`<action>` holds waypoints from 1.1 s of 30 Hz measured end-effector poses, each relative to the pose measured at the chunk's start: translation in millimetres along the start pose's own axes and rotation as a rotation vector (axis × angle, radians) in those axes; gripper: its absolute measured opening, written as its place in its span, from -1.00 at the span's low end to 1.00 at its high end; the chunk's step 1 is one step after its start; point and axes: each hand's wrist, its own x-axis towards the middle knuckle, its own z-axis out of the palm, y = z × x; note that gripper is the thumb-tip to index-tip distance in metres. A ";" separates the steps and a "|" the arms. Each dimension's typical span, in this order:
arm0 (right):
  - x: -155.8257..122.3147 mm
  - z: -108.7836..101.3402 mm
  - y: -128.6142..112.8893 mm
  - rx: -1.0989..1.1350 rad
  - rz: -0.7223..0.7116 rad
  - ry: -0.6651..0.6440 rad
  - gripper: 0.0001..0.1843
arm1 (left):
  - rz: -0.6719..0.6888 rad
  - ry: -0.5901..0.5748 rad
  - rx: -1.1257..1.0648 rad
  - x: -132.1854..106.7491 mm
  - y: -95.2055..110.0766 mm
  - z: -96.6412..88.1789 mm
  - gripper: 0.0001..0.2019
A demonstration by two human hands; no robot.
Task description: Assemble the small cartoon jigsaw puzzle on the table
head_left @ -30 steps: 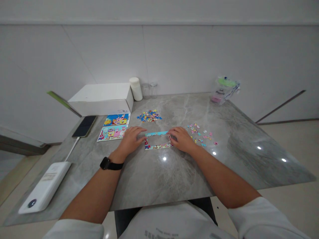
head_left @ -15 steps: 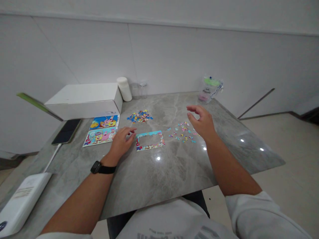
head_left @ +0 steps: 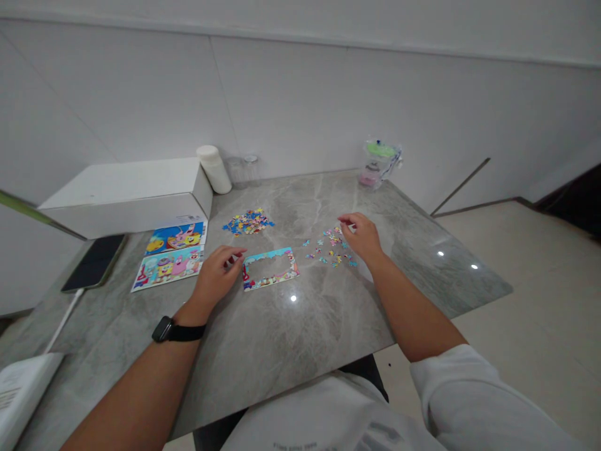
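My left hand (head_left: 218, 275) rests by the left edge of a puzzle border (head_left: 248, 285), its fingers loosely bent and a gap showing between thumb and index finger. The border is a colourful cartoon frame with its middle unfilled, grey tabletop showing through. Over the right side of a scatter of small jigsaw pieces (head_left: 337, 258), my right hand (head_left: 364, 238) has thumb and fingertips brought close together; anything between them is too small to make out. Behind the border lies a denser heap of mostly blue and yellow pieces (head_left: 248, 222).
Two cartoon picture sheets (head_left: 171, 266) lie left of my left hand, before a white box (head_left: 126, 188). Farther left is a phone (head_left: 94, 263) on a white cable. A white bottle (head_left: 215, 170) and clear glasses (head_left: 251, 169) stand behind. A plastic bag (head_left: 379, 164) sits at the back right.
My right hand has come down and closer to the loose pieces, and its thumb and fingers have drawn together. My left hand stays beside the border. The whole view has shifted a little.
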 end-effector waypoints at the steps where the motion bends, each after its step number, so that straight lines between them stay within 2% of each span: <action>1: 0.4 -3.0 -0.3 -0.002 0.002 0.010 -0.72 | 0.000 -0.001 -0.001 0.0 0.2 0.0 -0.71; 8: 9.3 -30.7 11.9 -0.002 0.095 0.180 -0.69 | -0.005 -0.005 -0.004 0.3 2.1 -1.2 -0.71; 19: 13.3 -44.2 18.7 -0.041 0.147 0.220 -0.68 | -0.028 -0.015 -0.005 0.7 4.3 -1.6 -0.70; 23: 15.8 -54.0 28.9 -0.068 0.188 0.220 -0.64 | -0.026 0.003 0.003 1.1 7.3 -2.8 -0.71; 25: 16.0 -57.5 38.2 -0.109 0.225 0.138 -0.64 | -0.029 0.010 0.002 1.3 8.6 -3.1 -0.71; 30: 12.1 -57.0 64.3 -0.310 0.333 -0.278 -0.80 | -0.049 0.012 -0.002 1.6 7.1 -2.7 -0.71; 33: 9.5 -55.6 72.0 -0.385 0.342 -0.481 -0.87 | -0.046 0.013 0.003 1.2 4.7 -2.0 -0.71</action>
